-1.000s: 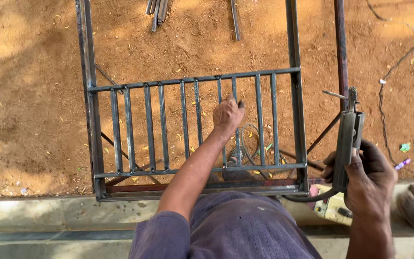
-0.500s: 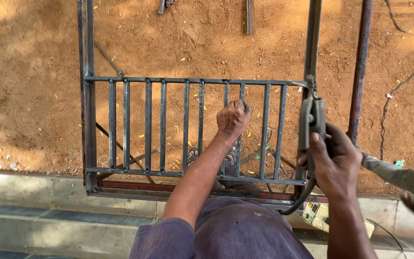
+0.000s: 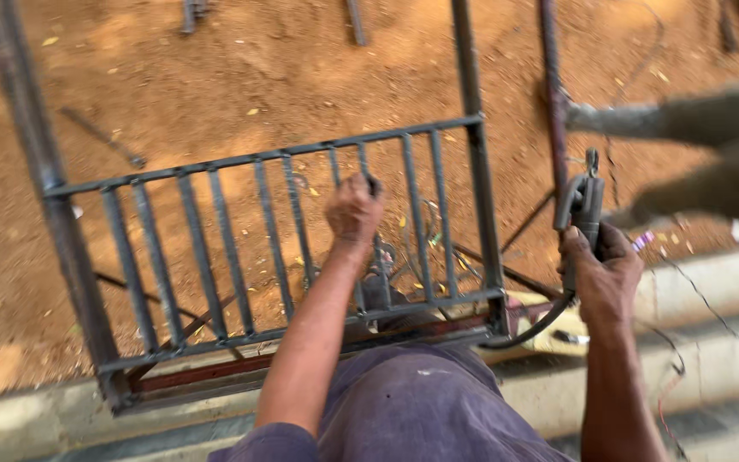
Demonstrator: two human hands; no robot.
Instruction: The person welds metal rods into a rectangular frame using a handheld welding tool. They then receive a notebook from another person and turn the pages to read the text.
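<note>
This is an open-air metal workshop, a welding yard. The floor is bare red earth (image 3: 215, 94) with loose steel bars (image 3: 354, 19) lying on it. A barred metal frame (image 3: 241, 257) stands against a concrete ledge (image 3: 712, 282), and a welding electrode holder (image 3: 582, 210) with its black cable (image 3: 532, 329) is there. Thin wires lie over the ledge.

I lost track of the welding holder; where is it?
In the head view, the welding holder is right of the metal grille, gripped in the right hand.
</note>
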